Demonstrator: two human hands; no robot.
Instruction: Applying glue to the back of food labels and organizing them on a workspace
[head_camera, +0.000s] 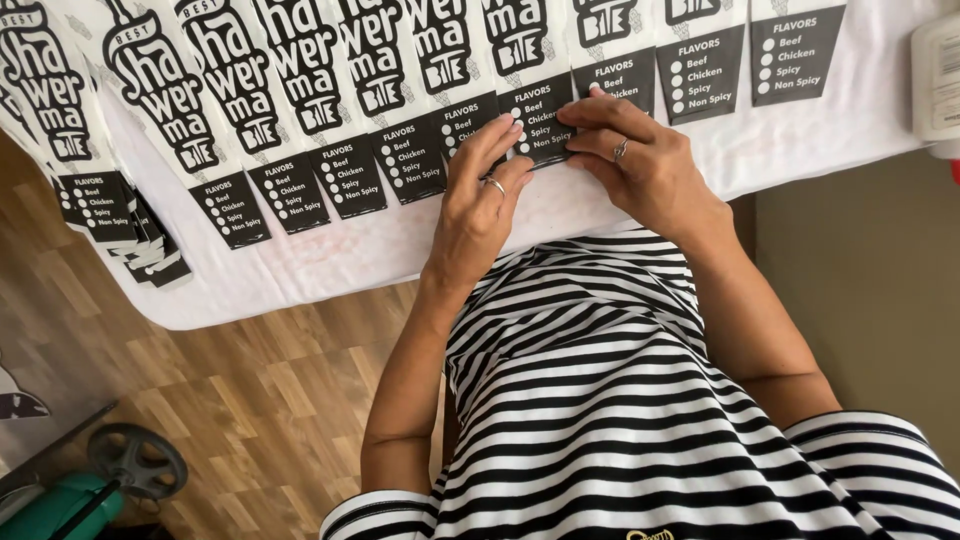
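Observation:
Long white paper sleeves with black printed panels (300, 120) lie in an overlapping row along the white table (330, 265). My left hand (480, 190), a ring on one finger, rests its fingertips on the lower black panel of one sleeve (535, 125) near the table's front edge. Facing it, my right hand (640, 160), also ringed, presses flat fingers on the same sleeve's right edge. Both hands touch that sleeve; neither lifts it. My striped shirt (620, 400) fills the lower right of the view.
A stack of the same sleeves (130, 225) hangs over the table's left front edge. A white bottle (940, 80) stands at the far right. Below are a wood-pattern floor (230, 400), a green machine with a black wheel (135, 460), and a tan surface to the right.

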